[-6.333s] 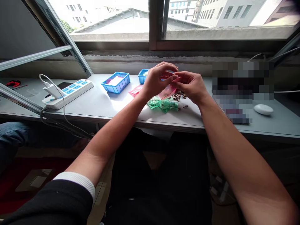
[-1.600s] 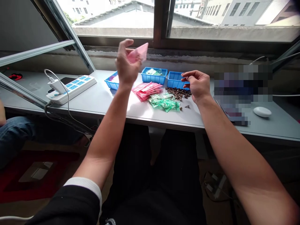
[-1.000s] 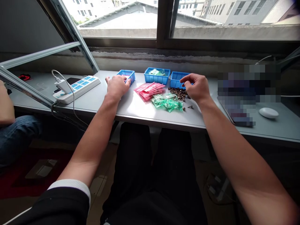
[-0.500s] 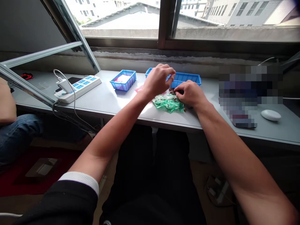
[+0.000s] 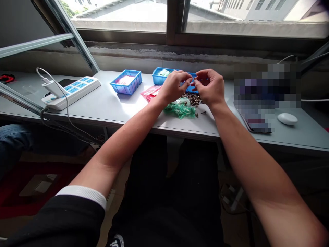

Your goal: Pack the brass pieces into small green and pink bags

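Note:
My left hand (image 5: 174,85) and my right hand (image 5: 209,85) are raised together over the grey table (image 5: 108,106), fingertips almost meeting in a pinch. Between them is something tiny that I cannot make out. Under the hands lie a heap of small dark screws (image 5: 193,99), a pile of green bags (image 5: 180,109) and a stack of pink bags (image 5: 151,92). A blue tray (image 5: 126,81) with a pink bag in it stands to the left. A second blue tray (image 5: 159,76) holds green bags, just behind my left hand.
A white power strip (image 5: 73,91) with a plugged charger and cable lies at the left. A white mouse (image 5: 287,118) sits at the right beside a blurred area. A metal window frame bar (image 5: 36,43) slants over the table's left end. Another person's jeans-clad leg (image 5: 12,147) shows at far left.
My left hand put the pink bag into the left blue tray, then came back to the middle. My right hand dipped to the screws, and now both hands are lifted, pinching together.

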Demonstrator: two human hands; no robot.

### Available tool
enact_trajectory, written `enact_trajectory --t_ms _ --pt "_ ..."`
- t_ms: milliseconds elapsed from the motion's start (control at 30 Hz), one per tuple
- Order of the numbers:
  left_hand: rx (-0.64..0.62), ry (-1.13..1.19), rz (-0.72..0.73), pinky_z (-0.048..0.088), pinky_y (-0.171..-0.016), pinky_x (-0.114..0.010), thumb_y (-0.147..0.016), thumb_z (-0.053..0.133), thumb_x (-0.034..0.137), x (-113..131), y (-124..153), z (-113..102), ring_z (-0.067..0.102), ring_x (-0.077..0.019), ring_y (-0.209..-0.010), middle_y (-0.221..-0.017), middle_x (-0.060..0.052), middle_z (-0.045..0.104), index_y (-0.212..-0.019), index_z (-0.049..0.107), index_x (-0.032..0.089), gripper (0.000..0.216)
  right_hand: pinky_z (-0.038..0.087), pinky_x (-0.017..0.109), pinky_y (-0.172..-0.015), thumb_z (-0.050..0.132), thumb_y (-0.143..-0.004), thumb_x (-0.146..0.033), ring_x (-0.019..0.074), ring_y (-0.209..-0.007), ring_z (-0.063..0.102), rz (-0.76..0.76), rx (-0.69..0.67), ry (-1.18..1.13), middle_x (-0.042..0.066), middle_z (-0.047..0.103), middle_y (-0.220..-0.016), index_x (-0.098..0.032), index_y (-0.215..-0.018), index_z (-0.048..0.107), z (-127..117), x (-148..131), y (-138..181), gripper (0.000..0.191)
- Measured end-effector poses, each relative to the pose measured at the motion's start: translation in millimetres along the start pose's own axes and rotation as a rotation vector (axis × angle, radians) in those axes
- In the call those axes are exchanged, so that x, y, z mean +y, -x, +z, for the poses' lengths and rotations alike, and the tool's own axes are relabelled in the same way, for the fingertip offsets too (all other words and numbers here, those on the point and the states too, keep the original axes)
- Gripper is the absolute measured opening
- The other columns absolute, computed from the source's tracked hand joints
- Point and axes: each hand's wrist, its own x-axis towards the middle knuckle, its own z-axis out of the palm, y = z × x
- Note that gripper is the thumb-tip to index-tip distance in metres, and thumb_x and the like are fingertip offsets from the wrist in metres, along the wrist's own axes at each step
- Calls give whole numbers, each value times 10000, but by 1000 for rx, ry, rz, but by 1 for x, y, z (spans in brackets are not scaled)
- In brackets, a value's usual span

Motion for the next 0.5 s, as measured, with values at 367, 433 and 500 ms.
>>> enact_trajectory --t_ms 367,433,500 --pt "-12 295 -162 724 -1134 -410 -1113 1014 525 -2 -6 2 917 -288 -1188 -1193 -80 996 -1150 973 260 270 766 525 -1140 1030 -1069 -454 356 -1197 902 -111 14 113 79 922 -1214 -344 -1171 840 0 -16 8 242" --pt "-20 324 -215 743 -1123 -437 -1116 1015 453 -2 -6 3 918 -279 -1151 -1162 -83 990 -1133 968 252 207 761 526 -1131 1011 -1070 -405 352 -1170 897 -124 7 137 86 924 -1211 -336 -1160 842 0 -18 10 204" --pt "-12 345 -275 755 -1117 -441 -1130 1001 410 -1 -7 3 917 -263 -1131 -1140 -78 986 -1115 960 254 162 759 524 -1120 994 -1068 -369 351 -1171 898 -128 -4 141 98 924 -1236 -328 -1175 850 1 -17 10 184"
